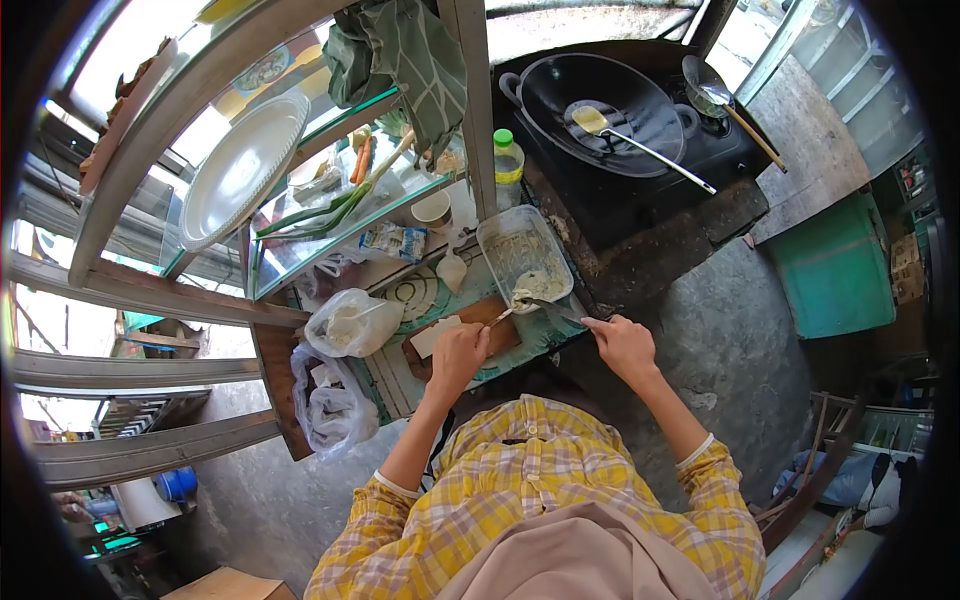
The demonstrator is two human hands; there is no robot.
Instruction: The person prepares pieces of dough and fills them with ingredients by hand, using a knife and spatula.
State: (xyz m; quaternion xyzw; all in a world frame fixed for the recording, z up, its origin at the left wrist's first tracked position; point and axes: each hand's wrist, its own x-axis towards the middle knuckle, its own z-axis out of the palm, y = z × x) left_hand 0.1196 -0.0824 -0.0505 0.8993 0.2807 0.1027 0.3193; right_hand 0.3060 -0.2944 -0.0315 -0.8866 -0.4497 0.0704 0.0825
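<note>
Pale paste lies in the near end of the container. At its left, the left hand pinches a thin handle; at its right, the right hand pinches a dark-bladed tool, pointing toward the paste.

We can read no text, brand, number or sign here. We see printing on the blue-and-white packet behind the glass, but it is too small to make out. The yellow label on the green-capped bottle beside the stove is likewise too blurred for us to read.
</note>
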